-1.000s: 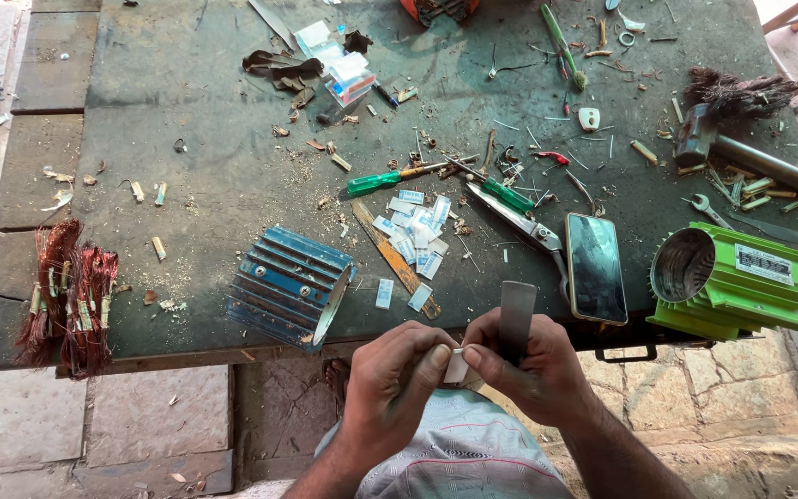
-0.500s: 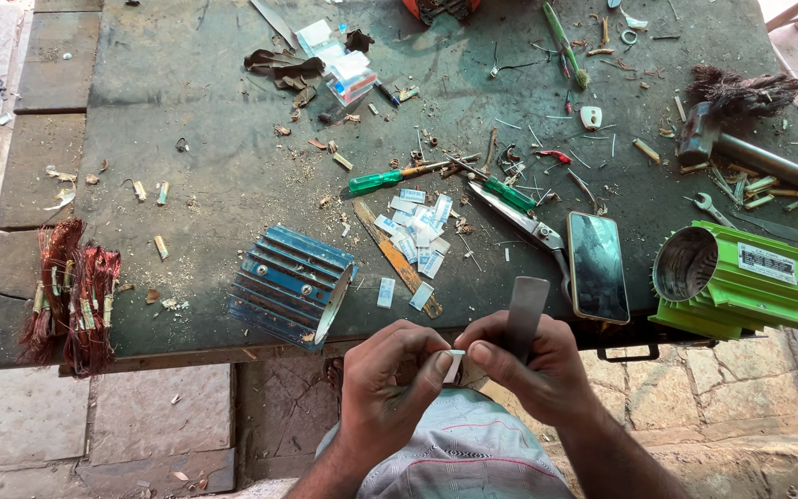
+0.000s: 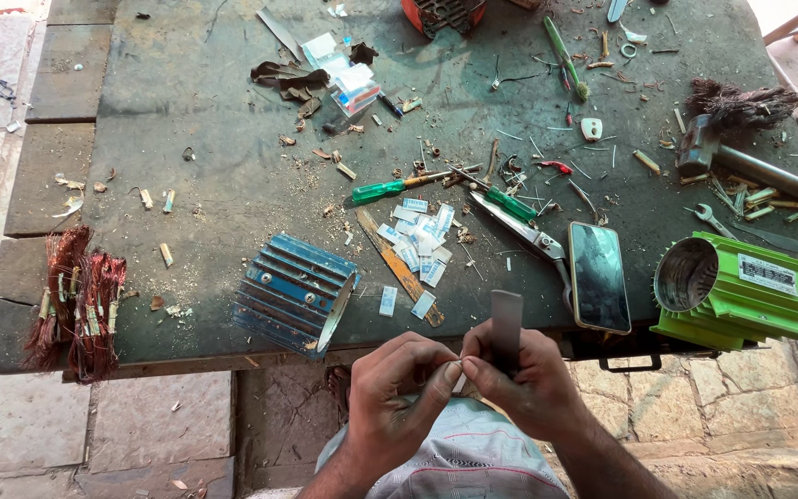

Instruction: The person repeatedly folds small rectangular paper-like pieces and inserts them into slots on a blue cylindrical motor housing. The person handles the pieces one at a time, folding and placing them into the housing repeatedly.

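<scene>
My left hand (image 3: 405, 387) and my right hand (image 3: 521, 378) meet just below the front edge of the dark workbench (image 3: 214, 194). Between the fingertips of both hands is a small white slip (image 3: 458, 382). My right hand also holds a flat grey metal strip (image 3: 506, 323) that stands upright. Just above the hands, a pile of white paper slips (image 3: 417, 245) lies on the bench beside a wooden ruler (image 3: 398, 264). A blue finned motor housing (image 3: 294, 294) lies to the left of my hands.
A green finned motor housing (image 3: 736, 292) lies at right, a phone (image 3: 598, 275) and pliers (image 3: 530, 235) beside it. Green-handled screwdrivers (image 3: 382, 189), a hammer (image 3: 750, 166), a spanner (image 3: 715, 220) and scraps litter the bench. Copper wire bundles (image 3: 78, 301) hang at the left edge.
Both hands stay together at the bench edge with the strip and slip; their fingers have shifted only slightly.
</scene>
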